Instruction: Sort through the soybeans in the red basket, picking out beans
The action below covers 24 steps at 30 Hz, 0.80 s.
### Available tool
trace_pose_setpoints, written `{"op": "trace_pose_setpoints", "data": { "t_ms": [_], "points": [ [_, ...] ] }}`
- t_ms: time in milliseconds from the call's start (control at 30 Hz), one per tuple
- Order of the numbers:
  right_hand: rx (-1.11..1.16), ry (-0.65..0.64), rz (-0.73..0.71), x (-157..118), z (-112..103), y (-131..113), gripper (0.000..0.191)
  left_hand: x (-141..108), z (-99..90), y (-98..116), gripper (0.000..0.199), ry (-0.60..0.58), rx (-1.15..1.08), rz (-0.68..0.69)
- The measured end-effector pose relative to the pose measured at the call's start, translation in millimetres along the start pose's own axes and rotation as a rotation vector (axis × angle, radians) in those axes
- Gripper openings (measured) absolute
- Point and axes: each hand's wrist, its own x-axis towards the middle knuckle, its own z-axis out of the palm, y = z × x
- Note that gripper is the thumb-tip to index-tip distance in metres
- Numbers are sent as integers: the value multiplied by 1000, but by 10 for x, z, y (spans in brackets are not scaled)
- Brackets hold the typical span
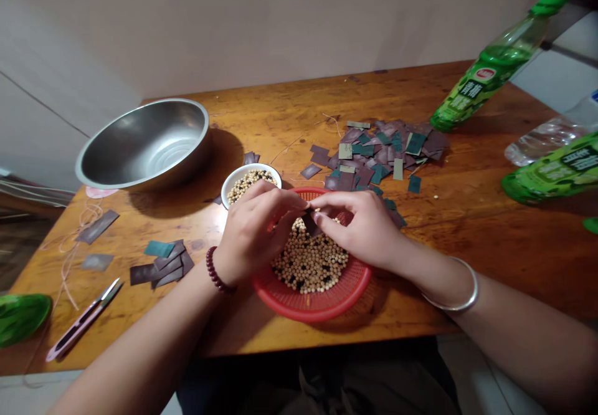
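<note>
My left hand (255, 231) and my right hand (367, 228) meet above a red plastic basket (311, 312). Fingertips of both pinch a small dark piece of sandpaper (311, 224); whether a bead sits inside it is hidden. Pale round beads (311, 265) with some black ones among them fill the basket's bottom. A small white bowl (225, 192) of similar beads stands just behind my left hand. Beyond my right hand lies a heap of sandpaper pieces (383, 153), brown and green, some showing pale backs.
On the left stand a large steel bowl (144, 147), several loose sandpaper pieces (163, 265), thin strings (70, 265) and a pink-handled cutter (84, 321). Green drink bottles (495, 72) and a clear bottle (537, 138) are at the right. A wall (280, 28) closes the wooden table's (467, 290) back.
</note>
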Motion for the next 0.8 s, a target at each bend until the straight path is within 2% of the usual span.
{"op": "trace_pose_setpoints", "data": {
  "t_ms": [267,433,800],
  "points": [
    [8,-9,-6,-1,3,0,21,6,2,5,12,23,4,12],
    [10,16,10,-1,6,3,22,14,-15,15,10,-23,19,20],
    [26,14,4,2,11,1,22,0,-8,13,8,-23,19,-4]
  ]
}}
